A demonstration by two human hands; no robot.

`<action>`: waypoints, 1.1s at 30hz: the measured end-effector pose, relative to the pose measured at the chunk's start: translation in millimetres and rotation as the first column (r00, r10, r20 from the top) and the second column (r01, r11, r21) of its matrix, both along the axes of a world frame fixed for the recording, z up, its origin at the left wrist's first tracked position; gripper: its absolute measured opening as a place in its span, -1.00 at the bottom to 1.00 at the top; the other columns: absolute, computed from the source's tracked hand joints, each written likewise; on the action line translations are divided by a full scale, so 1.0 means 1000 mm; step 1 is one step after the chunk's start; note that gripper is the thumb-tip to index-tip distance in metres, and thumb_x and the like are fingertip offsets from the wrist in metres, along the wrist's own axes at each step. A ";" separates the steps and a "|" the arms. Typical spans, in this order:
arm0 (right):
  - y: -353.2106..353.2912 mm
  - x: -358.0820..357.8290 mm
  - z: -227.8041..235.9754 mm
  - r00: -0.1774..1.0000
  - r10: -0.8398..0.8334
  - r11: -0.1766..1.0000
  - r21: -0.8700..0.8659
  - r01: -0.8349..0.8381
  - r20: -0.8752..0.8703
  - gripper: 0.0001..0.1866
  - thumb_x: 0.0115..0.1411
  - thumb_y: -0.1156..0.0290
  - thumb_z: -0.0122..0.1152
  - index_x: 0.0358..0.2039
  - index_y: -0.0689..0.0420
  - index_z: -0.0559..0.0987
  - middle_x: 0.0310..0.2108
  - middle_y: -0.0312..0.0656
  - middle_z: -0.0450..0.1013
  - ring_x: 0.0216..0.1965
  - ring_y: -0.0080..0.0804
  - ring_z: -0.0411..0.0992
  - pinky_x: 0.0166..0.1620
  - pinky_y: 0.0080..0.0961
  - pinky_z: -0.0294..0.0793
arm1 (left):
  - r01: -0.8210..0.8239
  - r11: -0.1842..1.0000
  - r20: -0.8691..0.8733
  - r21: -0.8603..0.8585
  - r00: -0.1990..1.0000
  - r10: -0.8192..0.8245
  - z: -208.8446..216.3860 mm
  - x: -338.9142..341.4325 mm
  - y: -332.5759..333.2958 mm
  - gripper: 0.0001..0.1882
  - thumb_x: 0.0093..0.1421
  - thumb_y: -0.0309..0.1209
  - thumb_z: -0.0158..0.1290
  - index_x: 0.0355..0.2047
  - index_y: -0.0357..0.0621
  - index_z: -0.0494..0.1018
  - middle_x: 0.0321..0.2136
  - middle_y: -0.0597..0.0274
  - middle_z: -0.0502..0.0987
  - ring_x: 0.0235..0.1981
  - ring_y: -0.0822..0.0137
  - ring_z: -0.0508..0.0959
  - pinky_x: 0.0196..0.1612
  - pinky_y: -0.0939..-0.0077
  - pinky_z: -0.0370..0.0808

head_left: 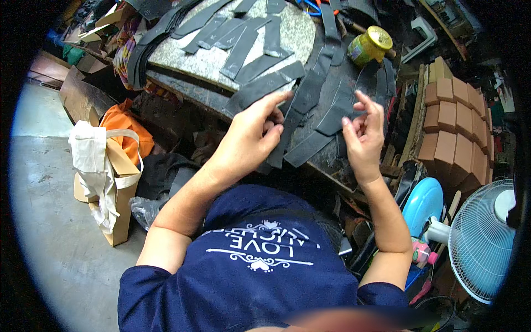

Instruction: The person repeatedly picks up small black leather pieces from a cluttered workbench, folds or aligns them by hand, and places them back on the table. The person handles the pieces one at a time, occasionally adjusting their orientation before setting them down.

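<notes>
My left hand (259, 128) is over the near edge of the work table, index finger stretched out and thumb apart from it. Nothing shows between its fingers, though the other fingers are curled and partly hidden. Just past its fingertips lies a dark grey strip (265, 88), with another long strip (303, 100) to its right. My right hand (365, 135) is raised palm inward, fingers loosely bent and apart, holding nothing visible. Between my hands, more flat strips (336, 113) overlap on the dark tabletop, one short strip (307, 148) lying nearest me.
A pale speckled slab (182, 55) carries several cut pieces, beside a stack of long strips (138, 58). A yellow-lidded jar (370, 44) stands behind my right hand. Stacked brown blocks (456, 119) and a fan (481, 238) are at right; a cardboard box (119, 207) with white cloth at left.
</notes>
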State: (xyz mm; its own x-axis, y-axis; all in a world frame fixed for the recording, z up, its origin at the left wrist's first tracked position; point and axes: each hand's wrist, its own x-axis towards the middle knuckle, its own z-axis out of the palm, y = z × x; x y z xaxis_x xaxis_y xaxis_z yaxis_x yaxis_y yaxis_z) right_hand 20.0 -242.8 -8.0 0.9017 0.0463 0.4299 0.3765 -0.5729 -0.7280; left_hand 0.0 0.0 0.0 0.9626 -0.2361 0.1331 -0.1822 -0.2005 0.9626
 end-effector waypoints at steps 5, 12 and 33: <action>0.004 -0.001 0.010 0.997 0.063 0.995 -0.085 -0.060 0.035 -0.44 0.01 0.68 0.23 0.08 0.09 0.46 -0.13 -0.14 0.37 -0.56 -0.61 0.28 -0.43 -0.62 0.38 | 0.072 0.955 -0.193 -0.286 0.972 -0.131 0.025 0.015 0.003 -0.44 0.11 -0.69 0.00 0.17 -0.18 0.35 -0.22 0.26 0.48 -0.46 0.70 0.35 -0.36 0.78 0.38; 0.005 -0.002 0.008 0.996 0.081 0.993 -0.093 -0.077 0.048 -0.46 0.01 0.67 0.24 0.06 0.10 0.47 -0.11 -0.14 0.38 -0.58 -0.59 0.27 -0.42 -0.62 0.40 | 0.172 0.936 0.117 -0.307 0.983 -0.142 0.053 0.058 0.009 -0.49 0.13 -0.61 0.03 0.14 -0.19 0.38 -0.15 0.20 0.55 -0.32 0.62 0.49 -0.26 0.72 0.49; 0.003 0.003 0.010 0.995 0.099 0.992 -0.076 -0.097 0.019 -0.55 0.06 0.70 0.19 0.00 0.14 0.51 -0.12 -0.16 0.40 -0.55 -0.61 0.29 -0.44 -0.65 0.39 | -0.201 0.818 0.505 0.538 0.855 -0.122 0.025 0.212 -0.044 -0.78 0.00 -0.54 0.03 -0.34 -0.26 0.60 -0.41 -0.18 0.59 -0.31 -0.06 0.63 -0.17 0.19 0.55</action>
